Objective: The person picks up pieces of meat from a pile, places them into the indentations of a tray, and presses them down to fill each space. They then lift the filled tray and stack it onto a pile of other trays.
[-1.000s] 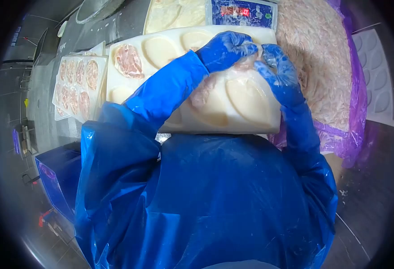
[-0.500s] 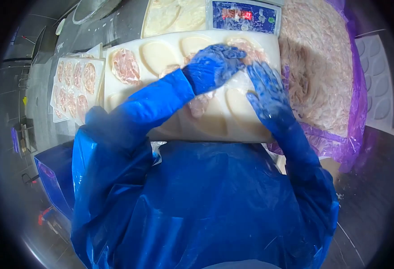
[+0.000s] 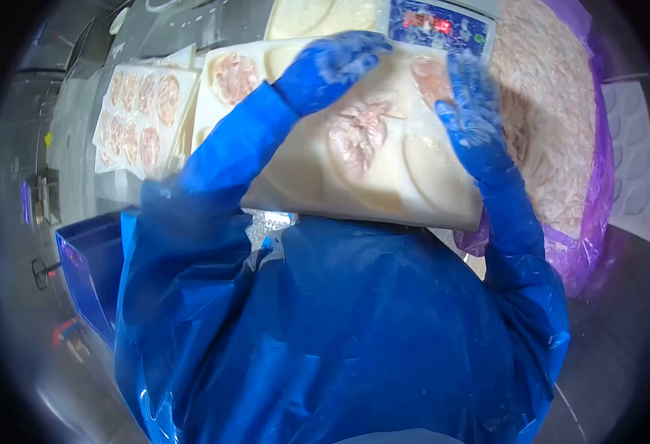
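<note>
At far left lies a white plastic tray of pink meat portions (image 3: 138, 115), about eight filled. On the near white moulded tray with oval hollows (image 3: 384, 189), three hollows hold raw pink meat pieces (image 3: 357, 133). The blue-gloved left hand (image 3: 330, 65) rests there, fingers together and curled; the blue-gloved right hand (image 3: 469, 96) spreads its fingers at the right edge. Slippery gloves could drag meat from its hollow.

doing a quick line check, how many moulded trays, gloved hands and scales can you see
moulded trays: 4, front tray, filled tray, tray behind, empty tray
gloved hands: 2, left hand, right hand
scale: 1
total: 7
</note>
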A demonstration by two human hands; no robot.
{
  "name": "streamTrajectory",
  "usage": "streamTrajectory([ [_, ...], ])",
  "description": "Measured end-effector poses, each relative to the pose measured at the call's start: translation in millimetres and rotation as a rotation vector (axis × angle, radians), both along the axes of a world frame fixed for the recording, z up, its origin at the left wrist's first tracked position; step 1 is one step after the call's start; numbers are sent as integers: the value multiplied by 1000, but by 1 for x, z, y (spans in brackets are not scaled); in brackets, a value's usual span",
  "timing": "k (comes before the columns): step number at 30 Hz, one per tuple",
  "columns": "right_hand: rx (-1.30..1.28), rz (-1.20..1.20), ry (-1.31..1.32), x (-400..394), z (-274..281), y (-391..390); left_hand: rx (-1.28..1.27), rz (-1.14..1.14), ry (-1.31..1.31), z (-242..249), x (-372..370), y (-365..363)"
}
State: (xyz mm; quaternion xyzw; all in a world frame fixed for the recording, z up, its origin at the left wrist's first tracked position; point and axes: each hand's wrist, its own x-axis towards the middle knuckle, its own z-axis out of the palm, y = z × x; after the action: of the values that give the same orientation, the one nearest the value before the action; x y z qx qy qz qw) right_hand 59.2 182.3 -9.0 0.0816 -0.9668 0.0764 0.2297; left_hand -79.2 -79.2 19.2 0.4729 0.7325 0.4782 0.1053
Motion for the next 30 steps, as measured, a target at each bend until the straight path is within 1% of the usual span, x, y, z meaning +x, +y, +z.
streamTrajectory([
  [1,-4,18,-2,-1,-3,-7,-96,155,187,14,13,-16],
  [3,89,36,-198,3,-11,-21,-68,61,98,10,56,-34],
  [4,-14,72,-158,0,-11,-27,-190,16,225,-13,64,-44],
  [5,-10,90,-157,0,-6,-34,-295,183,495,-20,94,-50],
  [7,-366,152,-79,3,5,-55,-287,258,466,-18,122,-65],
  [8,-426,241,-145,7,3,-67,-290,263,460,-20,124,-74],
  [9,-486,333,-214,12,0,-79,-360,292,478,-22,127,-85],
  [10,-290,360,-206,20,6,-93,-431,320,498,-22,129,-96],
  [11,-291,366,-208,26,7,-94,-430,362,498,-18,126,-105],
  [13,-24,346,-173,36,10,-88,-596,444,390,-13,125,-120],
  [14,-195,345,-253,40,17,-83,-594,444,392,-4,128,-117],
  [15,-189,348,-252,44,23,-85,-517,446,451,5,137,-110],
  [16,-345,314,-228,50,27,-89,-440,444,506,9,143,-101],
  [17,-499,280,-202,53,30,-94,-318,370,439,5,147,-88],
  [18,-500,351,-150,53,31,-106,-374,348,434,2,150,-75],
  [19,-498,352,-149,54,28,-115,-432,321,431,1,152,-68],
  [21,-365,334,-188,55,16,-127,-460,281,396,1,141,-69],
  [23,-415,335,-143,59,17,-124,-491,235,360,4,135,-73],
  [25,-533,254,-347,68,24,-117,-572,235,330,8,134,-82],
  [26,-537,246,-345,68,20,-113,-452,219,277,7,129,-88],
  [27,-798,295,-377,66,13,-109,-453,210,278,9,127,-88],
  [28,-1059,345,-405,66,12,-109,-300,176,228,13,125,-88],
  [29,-1061,340,-405,68,15,-111,-146,146,178,15,124,-87],
  [30,-1179,321,-465,69,20,-115,-102,118,63,10,120,-86],
])
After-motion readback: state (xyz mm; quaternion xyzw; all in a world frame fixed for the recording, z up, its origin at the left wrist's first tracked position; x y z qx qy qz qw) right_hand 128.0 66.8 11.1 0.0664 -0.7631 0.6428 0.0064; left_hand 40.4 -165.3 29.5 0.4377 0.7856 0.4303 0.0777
